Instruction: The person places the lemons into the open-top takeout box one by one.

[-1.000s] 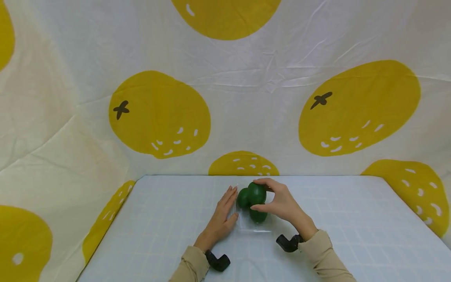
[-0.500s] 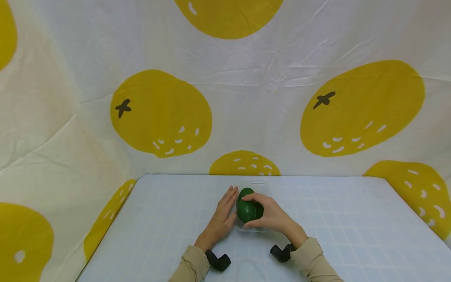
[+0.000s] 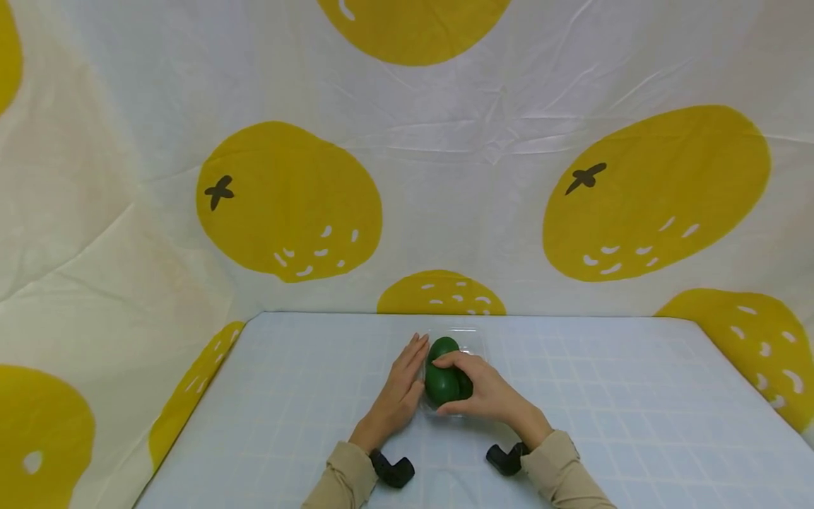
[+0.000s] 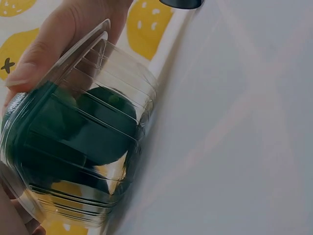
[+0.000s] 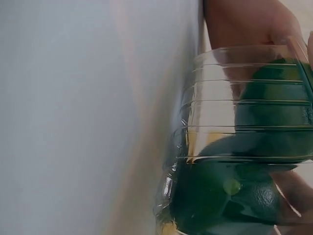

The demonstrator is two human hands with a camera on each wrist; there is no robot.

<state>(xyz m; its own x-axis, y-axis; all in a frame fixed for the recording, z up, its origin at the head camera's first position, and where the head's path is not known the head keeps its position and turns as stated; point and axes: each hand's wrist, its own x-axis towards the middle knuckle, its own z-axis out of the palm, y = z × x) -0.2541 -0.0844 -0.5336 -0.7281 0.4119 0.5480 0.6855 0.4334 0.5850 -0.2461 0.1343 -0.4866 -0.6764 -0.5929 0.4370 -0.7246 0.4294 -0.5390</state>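
Note:
A clear plastic container [image 3: 470,335] with ribbed walls stands on the table, with dark green, avocado-like fruits inside it. My right hand [image 3: 491,390] reaches over the container's right side and grips one smooth oval avocado [image 3: 440,385] between thumb and fingers, low in the near part. Beyond it lies a second avocado [image 3: 444,345]. A third avocado [image 3: 466,385] is partly covered by the right hand. Along the container's left side, my left hand [image 3: 397,387] rests with straight fingers. Through the ribbed wall, the left wrist view shows a dark avocado [image 4: 110,125].
A pale checked cloth covers the table [image 3: 305,396]. Behind it hangs a white curtain [image 3: 458,212] printed with large yellow fruit. Each wrist carries a small black camera [image 3: 392,470].
The right hand has brought its avocado toward me and down into the near part of the container, then barely moved. The left hand has stayed beside the container.

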